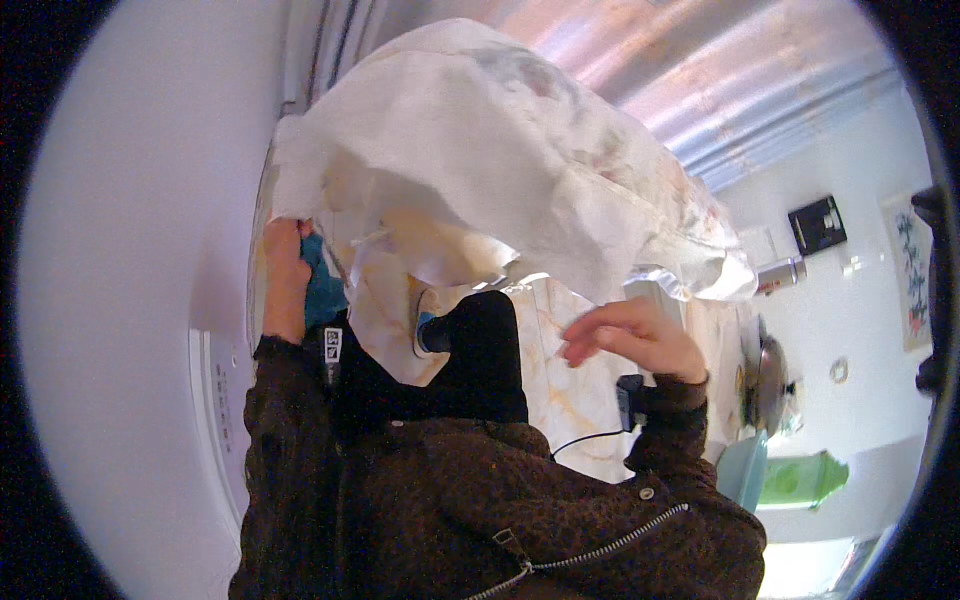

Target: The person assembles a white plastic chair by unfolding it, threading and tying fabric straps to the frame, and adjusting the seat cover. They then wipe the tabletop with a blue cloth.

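A large white cloth sheet (460, 150) with a faint floral pattern billows up in front of me. My left hand (287, 265) is closed at its left corner, gripping the edge. Right beside those fingers hangs a crumpled teal cloth (322, 280); whether the same hand holds it too, I cannot tell. My right hand (640, 335) hovers just below the sheet's lower right edge, fingers stretched out and apart, with nothing in it. What lies behind or under the raised sheet is hidden.
Marble-patterned tile floor (575, 405) shows below, with my foot (432, 325) on it. A patterned curtain (720, 70) hangs at the far right. Along the right side are a dark round lid (771, 385), a green container (805, 480) and a wall-mounted black box (817, 226).
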Motion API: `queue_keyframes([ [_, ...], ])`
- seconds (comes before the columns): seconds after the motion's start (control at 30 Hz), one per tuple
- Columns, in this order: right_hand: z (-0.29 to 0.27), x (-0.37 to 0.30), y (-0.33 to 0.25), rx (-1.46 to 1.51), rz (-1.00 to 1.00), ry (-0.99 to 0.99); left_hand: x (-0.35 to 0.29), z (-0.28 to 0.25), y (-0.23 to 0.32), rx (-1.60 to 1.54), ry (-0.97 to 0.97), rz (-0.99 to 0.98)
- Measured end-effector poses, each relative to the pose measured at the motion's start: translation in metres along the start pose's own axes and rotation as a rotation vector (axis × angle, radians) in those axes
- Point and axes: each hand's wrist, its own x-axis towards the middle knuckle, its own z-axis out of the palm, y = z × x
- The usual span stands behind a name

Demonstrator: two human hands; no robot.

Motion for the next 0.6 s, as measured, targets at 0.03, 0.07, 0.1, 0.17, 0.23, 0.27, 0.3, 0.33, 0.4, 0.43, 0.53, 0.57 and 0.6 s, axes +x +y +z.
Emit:
queue_keyframes([
  [0.03,-0.007,-0.021,-0.002,-0.026,-0.002,0.074,0.001,-0.002,-0.002,0.007,0.023,-0.033],
  [0.07,-0.014,-0.035,0.001,0.061,-0.232,0.219,0.002,-0.002,-0.004,-0.014,0.007,-0.059],
  [0.1,-0.019,-0.048,0.007,0.154,-0.511,0.345,0.002,-0.003,-0.005,0.020,0.013,-0.020],
  [0.17,-0.035,-0.064,0.024,0.334,-0.902,0.809,-0.002,-0.003,-0.005,0.212,-0.097,0.191],
  [0.23,-0.057,-0.074,0.043,-0.078,-0.713,1.594,-0.006,-0.001,-0.003,0.388,-0.212,0.390],
  [0.27,-0.067,-0.078,0.051,-0.172,-0.626,1.629,-0.008,0.000,-0.002,0.383,-0.249,0.412],
  [0.3,-0.075,-0.082,0.060,-0.280,-0.555,1.636,-0.009,0.001,-0.001,0.198,-0.239,0.268],
  [0.33,-0.082,-0.085,0.067,-0.350,-0.490,1.597,-0.010,0.002,0.000,0.005,-0.271,0.166],
  [0.4,-0.091,-0.086,0.081,-0.486,-0.384,1.489,-0.008,0.004,0.001,-0.008,-0.157,0.019],
  [0.43,-0.094,-0.086,0.086,-0.489,-0.407,1.473,-0.006,0.004,0.001,-0.025,-0.146,0.007],
  [0.53,-0.101,-0.079,0.099,-0.555,-0.428,1.504,0.000,-0.001,-0.003,0.102,-0.095,0.008],
  [0.57,-0.103,-0.077,0.103,-0.472,-0.401,1.506,0.001,-0.002,-0.005,0.065,-0.153,-0.007],
  [0.6,-0.106,-0.076,0.106,-0.386,-0.374,1.498,0.003,-0.004,-0.007,0.015,-0.174,-0.011],
])
